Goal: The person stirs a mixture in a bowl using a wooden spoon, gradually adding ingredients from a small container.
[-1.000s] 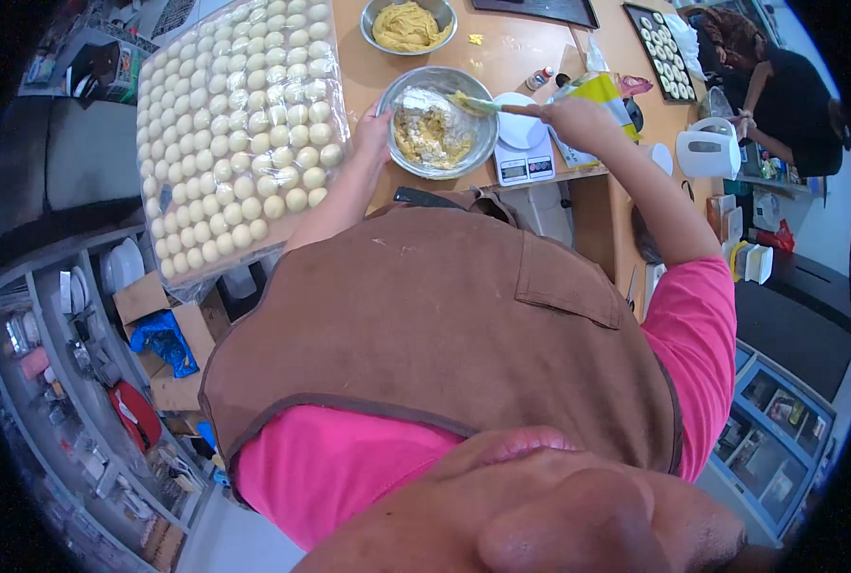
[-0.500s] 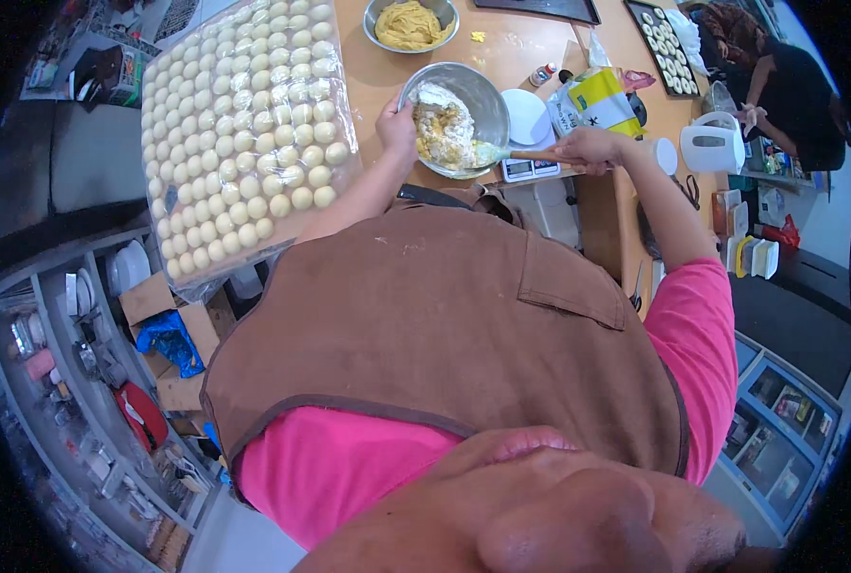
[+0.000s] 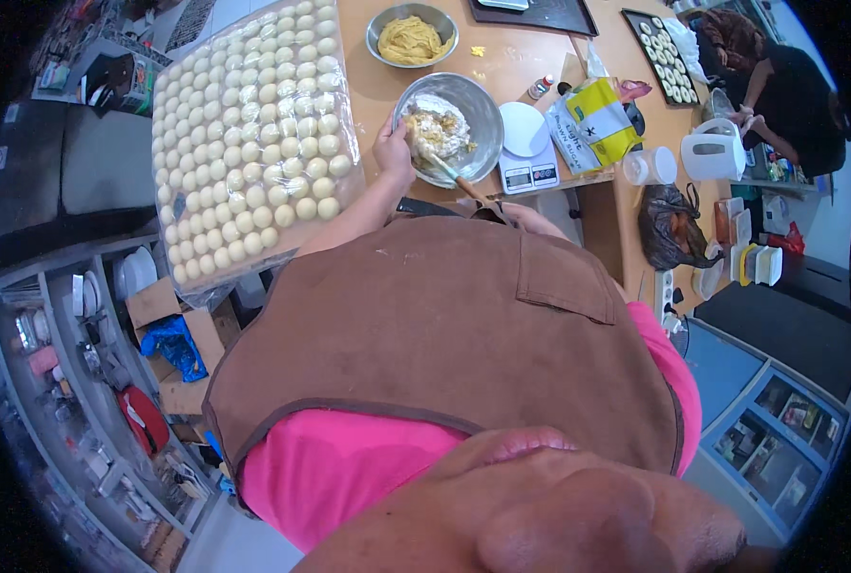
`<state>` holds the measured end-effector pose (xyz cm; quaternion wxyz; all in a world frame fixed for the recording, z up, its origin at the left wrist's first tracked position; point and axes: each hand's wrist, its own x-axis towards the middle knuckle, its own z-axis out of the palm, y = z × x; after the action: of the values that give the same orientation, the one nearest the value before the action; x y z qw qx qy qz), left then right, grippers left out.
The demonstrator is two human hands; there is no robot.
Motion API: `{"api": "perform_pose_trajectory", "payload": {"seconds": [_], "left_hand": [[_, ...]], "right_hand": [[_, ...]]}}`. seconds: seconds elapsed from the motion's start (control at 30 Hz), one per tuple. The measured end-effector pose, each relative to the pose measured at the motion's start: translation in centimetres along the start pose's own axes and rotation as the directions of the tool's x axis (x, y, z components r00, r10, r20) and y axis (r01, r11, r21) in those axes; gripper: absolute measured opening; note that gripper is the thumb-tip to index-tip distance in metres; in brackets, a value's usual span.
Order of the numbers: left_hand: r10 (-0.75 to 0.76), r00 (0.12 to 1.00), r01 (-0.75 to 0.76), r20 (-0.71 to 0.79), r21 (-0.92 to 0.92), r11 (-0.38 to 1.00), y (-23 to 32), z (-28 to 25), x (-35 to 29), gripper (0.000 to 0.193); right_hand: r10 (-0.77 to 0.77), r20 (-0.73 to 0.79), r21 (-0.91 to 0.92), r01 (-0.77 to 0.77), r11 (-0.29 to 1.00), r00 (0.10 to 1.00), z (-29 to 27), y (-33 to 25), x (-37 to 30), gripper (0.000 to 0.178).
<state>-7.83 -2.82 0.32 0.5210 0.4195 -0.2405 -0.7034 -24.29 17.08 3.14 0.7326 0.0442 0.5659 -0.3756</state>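
Indoors: wooden table, grey shelves at left; left hand grips floury metal bowl, right hand holds spatula.

Grey shelves (crowded), wooden table, blue cabinet

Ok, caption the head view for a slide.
Left hand on a bowl, right hand at a spatula's handle, pale balls alongside.
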Motion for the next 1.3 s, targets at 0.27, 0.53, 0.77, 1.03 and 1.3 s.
{"api": "perform_pose_trajectory", "payload": {"seconds": [0.27, 0.53, 0.77, 1.03, 1.3], "left_hand": [[-0.053, 0.998, 0.054, 0.028, -0.044, 0.998, -0.1, -1.8, 0.2, 0.029], [-0.136, 0.988, 0.130, -0.072, -0.083, 0.988, -0.6, -4.1, 1.0, 0.026], [-0.114, 0.993, 0.112, -0.025, -0.076, 0.991, 0.3, -3.6, 0.7, 0.026], [-0.125, 0.991, 0.128, 0.042, -0.082, 0.988, -1.6, -5.9, 2.9, 0.026], [-0.101, 0.995, 0.101, 0.016, -0.002, 0.995, -1.5, -5.3, 2.5, 0.025]], "right_hand": [[0.042, 0.575, 0.247, -0.222, 0.943, 0.817, -7.5, 1.6, 5.5, 0.029], [-0.059, 0.318, 0.274, -0.032, 0.961, 0.946, 0.2, -1.2, -1.9, 0.028], [-0.695, 0.372, -0.909, 0.088, -0.408, 0.615, 4.7, -5.2, -4.6, 0.051], [-0.645, 0.340, -0.835, -0.095, -0.541, 0.684, 4.2, -6.0, -5.1, 0.065], [-0.609, 0.187, -0.960, 0.012, -0.279, 0.771, 4.2, -6.1, -3.1, 0.059]]}}
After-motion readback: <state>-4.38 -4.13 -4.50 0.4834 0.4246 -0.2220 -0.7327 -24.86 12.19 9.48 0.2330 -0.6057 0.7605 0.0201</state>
